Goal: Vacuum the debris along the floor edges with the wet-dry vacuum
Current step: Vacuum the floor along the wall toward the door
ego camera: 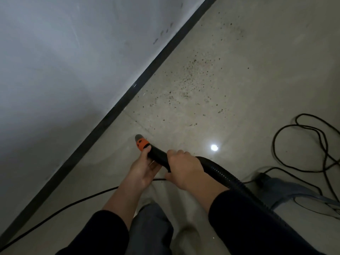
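The hose (217, 168) passes under the right hand (185, 168) and is lost behind the right sleeve (257, 223); its far end is hidden. The left hand (142, 172) has fingers concealed beneath the hose. The cord (273, 144) is cut by the right edge. Debris (189, 80) specks are too small to identify. Nozzle (140, 142) contact with the floor (248, 57): indeterminate.

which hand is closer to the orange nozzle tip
Left. The left hand grips the black hose right behind the orange nozzle; the right hand holds it farther back.
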Demonstrator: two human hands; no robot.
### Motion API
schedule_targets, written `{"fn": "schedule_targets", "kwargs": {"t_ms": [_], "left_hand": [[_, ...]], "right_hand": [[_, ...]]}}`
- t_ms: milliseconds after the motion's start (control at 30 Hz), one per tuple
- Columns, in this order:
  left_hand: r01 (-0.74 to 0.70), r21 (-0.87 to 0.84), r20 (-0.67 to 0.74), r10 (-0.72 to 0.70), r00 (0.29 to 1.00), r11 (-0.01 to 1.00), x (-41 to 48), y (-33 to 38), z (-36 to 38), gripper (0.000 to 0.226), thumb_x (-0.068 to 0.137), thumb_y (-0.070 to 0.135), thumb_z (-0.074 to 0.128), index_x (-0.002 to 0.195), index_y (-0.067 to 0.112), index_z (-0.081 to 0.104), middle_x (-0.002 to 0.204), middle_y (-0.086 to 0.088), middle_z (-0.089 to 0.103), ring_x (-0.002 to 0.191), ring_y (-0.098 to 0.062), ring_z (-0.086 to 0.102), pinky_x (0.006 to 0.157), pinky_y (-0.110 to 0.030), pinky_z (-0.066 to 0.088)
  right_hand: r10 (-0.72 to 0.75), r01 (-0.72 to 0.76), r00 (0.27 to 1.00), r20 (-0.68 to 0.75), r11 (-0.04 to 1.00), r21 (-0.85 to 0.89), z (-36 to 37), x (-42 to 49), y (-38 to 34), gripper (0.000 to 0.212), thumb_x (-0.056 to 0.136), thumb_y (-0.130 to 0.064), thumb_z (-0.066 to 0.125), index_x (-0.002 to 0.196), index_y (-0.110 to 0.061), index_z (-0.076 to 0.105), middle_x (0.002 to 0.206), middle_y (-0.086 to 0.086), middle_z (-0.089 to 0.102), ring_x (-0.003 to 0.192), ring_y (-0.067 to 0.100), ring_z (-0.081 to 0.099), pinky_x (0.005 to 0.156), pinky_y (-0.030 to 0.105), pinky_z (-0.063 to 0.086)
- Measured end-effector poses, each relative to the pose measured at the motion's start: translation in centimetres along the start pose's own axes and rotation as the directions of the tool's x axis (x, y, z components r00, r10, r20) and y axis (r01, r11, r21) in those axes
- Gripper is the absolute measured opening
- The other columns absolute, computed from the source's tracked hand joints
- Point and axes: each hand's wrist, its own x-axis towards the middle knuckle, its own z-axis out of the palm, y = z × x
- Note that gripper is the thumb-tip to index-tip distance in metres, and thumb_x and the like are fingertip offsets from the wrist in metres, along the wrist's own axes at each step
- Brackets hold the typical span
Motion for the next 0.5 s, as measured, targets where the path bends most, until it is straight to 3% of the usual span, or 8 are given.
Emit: {"fn": "schedule_targets", "kwargs": {"t_ms": [200,500], "left_hand": [[0.024,-0.008,-0.03,-0.025,0.999,1.0,0.6,-0.5,-1.4,0.041,0.103,0.03,0.047,0.135,0.004,0.047,0.104,-0.012,0.063,0.09,-0.023,0.063,0.066,-0.031,0.05],[0.042,0.017,-0.051,-0.041,0.998,0.999,0.8,-1.1,-1.9,0.047,0.103,0.029,0.047,0.14,0.0,0.043,0.113,-0.017,0.062,0.092,-0.025,0.063,0.074,-0.034,0.05]], "right_hand": [[0.042,-0.041,0.999,0.023,0.996,-0.079,0.8,0.6,-1.7,0.049,0.09,-0.029,0.06,0.129,-0.008,0.039,0.121,0.016,0.051,0.109,0.03,0.052,0.085,0.037,0.044],[0.018,-0.015,0.999,0.037,0.997,-0.078,1.4,0.2,-1.6,0.043,0.091,-0.028,0.057,0.126,-0.009,0.042,0.118,0.015,0.053,0.106,0.029,0.053,0.075,0.033,0.037]]}}
